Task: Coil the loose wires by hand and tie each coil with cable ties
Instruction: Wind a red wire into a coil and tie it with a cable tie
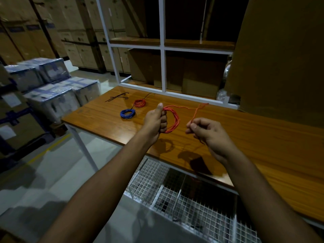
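The left hand point(155, 121) was closed in a fist around a half-wound coil of thin orange wire point(172, 120), thumb up, above the wooden worktop point(245, 137). The right hand point(204, 131) pinched the wire's loose tail between curled fingers. Farther back lay a tied blue wire coil point(127, 114), a tied red wire coil point(139, 103) and black cable ties point(116, 97).

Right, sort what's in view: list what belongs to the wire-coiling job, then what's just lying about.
Job:
- orange wire coil, gripped by left hand
- its loose end, pinched by right hand
- finished red coil and blue coil
- black cable ties

Lying about:
- cardboard boxes
- wrapped cartons
- wire mesh basket
- white shelf frame
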Available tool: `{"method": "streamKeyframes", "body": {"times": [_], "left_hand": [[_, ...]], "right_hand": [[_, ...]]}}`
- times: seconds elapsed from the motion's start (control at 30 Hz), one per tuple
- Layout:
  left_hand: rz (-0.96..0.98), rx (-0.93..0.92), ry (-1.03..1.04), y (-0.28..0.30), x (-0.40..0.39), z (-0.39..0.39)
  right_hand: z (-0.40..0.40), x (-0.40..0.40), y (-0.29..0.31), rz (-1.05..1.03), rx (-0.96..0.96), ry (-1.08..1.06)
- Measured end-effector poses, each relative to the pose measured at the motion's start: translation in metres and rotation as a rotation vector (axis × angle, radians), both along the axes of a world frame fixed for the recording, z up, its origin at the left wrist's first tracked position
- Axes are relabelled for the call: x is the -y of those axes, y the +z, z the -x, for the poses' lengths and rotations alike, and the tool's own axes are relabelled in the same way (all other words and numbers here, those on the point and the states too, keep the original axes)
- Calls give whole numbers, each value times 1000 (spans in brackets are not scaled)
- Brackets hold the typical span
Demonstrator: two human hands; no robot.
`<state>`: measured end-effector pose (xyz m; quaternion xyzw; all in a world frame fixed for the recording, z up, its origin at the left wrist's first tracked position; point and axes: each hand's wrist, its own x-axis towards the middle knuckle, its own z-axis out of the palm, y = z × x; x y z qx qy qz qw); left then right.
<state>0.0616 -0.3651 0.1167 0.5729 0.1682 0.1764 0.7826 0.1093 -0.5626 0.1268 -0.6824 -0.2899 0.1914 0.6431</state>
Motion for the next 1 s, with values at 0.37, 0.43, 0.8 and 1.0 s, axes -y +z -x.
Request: {"method": "streamKeyframes", "body": {"times": [0.37,0.43,0.8,1.0], "left_hand": [[-23,55,-35,-4,-2,6],[-23,67,-33,-3,-1,5],[23,68,27,-1,-1,0],[-11,-4,-27,-4,5,2]], "right_hand": [[-48,13,-46,286,-271,-425],[-49,10,-60,565,-56,-402],[12,-6,-31,872,791,200],[22,-14,-15,363,876,229]]}}
